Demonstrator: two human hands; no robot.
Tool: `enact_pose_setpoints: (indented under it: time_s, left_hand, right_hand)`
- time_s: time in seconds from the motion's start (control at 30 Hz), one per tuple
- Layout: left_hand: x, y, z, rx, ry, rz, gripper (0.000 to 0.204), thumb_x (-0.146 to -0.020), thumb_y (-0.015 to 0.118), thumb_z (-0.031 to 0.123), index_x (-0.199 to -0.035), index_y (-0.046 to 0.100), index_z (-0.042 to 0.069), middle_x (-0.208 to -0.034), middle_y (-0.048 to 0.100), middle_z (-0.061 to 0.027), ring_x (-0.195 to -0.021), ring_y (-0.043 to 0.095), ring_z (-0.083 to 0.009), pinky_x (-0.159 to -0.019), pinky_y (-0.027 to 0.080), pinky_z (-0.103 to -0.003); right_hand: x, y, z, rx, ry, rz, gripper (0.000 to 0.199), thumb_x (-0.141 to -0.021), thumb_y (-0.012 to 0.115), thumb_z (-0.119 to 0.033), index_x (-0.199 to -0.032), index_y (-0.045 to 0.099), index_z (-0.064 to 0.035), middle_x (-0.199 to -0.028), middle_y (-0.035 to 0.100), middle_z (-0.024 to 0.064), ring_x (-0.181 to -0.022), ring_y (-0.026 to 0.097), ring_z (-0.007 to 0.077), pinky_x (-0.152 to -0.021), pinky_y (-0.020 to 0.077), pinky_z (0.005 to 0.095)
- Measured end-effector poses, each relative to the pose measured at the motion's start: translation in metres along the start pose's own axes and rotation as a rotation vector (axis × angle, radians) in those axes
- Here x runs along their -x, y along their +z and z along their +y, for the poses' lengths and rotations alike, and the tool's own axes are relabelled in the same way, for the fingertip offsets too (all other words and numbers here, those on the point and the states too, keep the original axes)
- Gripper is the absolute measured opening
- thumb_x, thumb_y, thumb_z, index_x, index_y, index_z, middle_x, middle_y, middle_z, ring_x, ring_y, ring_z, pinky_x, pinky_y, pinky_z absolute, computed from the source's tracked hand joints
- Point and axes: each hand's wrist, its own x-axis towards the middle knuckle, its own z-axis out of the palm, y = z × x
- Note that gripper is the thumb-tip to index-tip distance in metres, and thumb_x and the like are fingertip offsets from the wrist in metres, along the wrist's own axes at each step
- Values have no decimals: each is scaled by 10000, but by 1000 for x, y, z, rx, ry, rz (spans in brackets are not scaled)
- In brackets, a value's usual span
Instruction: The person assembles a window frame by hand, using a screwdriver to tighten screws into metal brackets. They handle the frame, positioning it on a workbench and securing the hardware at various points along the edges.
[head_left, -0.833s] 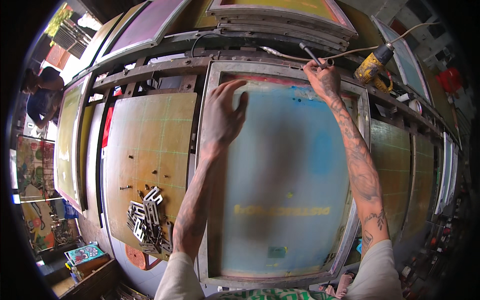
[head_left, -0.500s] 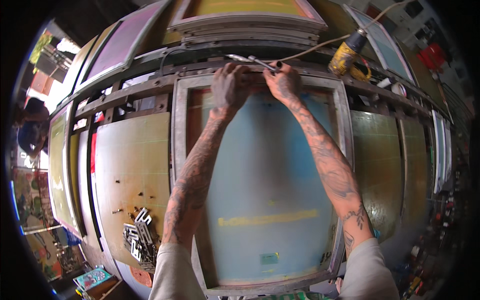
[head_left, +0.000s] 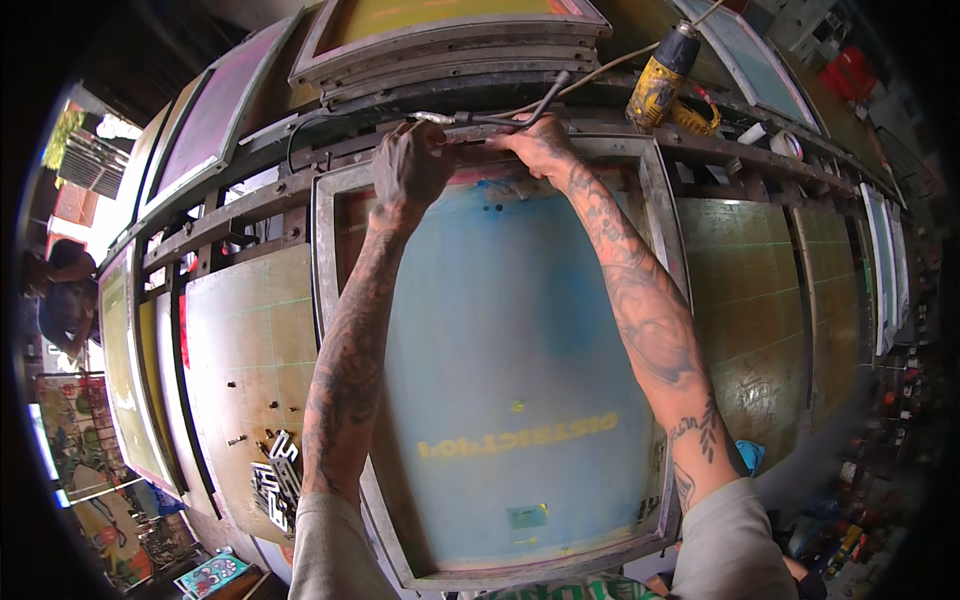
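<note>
The silver screen frame [head_left: 661, 200], with its blue mesh [head_left: 480, 330], lies flat in the middle, running from the person's shirt to a dark rail [head_left: 240, 207] at its far edge. A green-lined left board [head_left: 250, 320] runs along its left edge, a dark gap between them at the far end; a right board [head_left: 740, 320] flanks its right edge. Beyond the far edge stands a stack of frames [head_left: 450, 60], leaving only a narrow strip for working. The forearms span the mesh, which shows between them.

At the frame's far edge, near its left corner, the left hand [head_left: 410, 175] has curled fingers; I cannot tell whether they grip anything. The right hand [head_left: 542, 148], farther right on that edge, has half-bent fingers pointing left. A dark bent tool [head_left: 552, 95] meets its far side, whether gripped I cannot tell.

Past the frame's far right corner are a yellow heat gun [head_left: 657, 88] and, farther off, a red bin-like shape [head_left: 848, 74], contents hidden. Left of the frame's near half, metal brackets [head_left: 275, 485] lie heaped, with small bolts [head_left: 232, 384] scattered just beyond.
</note>
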Motion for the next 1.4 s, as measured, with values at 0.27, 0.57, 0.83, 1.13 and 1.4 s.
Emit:
enact_pose_setpoints:
  time_s: [0.27, 0.57, 0.83, 1.13, 1.4]
  left_hand:
    - [-9, -6, 19, -44, 19, -117, 162, -773, 730, 301, -794, 741, 141, -767, 712, -116, -748, 703, -324, -667, 544, -423]
    - [-26, 2, 33, -338, -110, -202, 209, -739, 718, 254, -679, 688, 56, -721, 686, -188, -726, 697, -373, -680, 549, -459]
    - [-30, -17, 17, -320, -271, -250, 249, -707, 721, 255, -732, 727, 7, -787, 697, -241, -786, 713, -392, -703, 563, -453]
    - [-9, -79, -51, -487, -375, -175, 263, -693, 758, 290, -777, 747, 41, -829, 718, -219, -824, 713, -389, -725, 561, -468]
    - [-8, -124, -119, -439, -520, -284, 337, -710, 786, 416, -777, 777, 86, -850, 738, -184, -861, 725, -339, -771, 560, -448]
  right_hand:
    - [-18, -14, -17, -197, 355, -160, 271, -788, 823, -209, -765, 587, -79, -535, 370, -64, -374, 254, 47, -333, 183, 242]
    - [-19, -12, -22, 16, 298, -105, 321, -747, 834, -194, -680, 535, -100, -464, 344, -45, -332, 258, 78, -325, 206, 281]
    - [-11, -15, -26, -28, 332, -98, 364, -758, 826, -197, -620, 505, -96, -448, 340, -41, -323, 251, 83, -325, 193, 293]
    - [-9, -8, -30, -82, 365, -150, 313, -769, 795, -208, -682, 544, -44, -452, 343, -43, -306, 249, 69, -295, 200, 269]
    - [-17, -14, -17, -52, 365, -127, 318, -774, 795, -214, -667, 546, -49, -462, 341, -49, -313, 233, 67, -304, 182, 267]
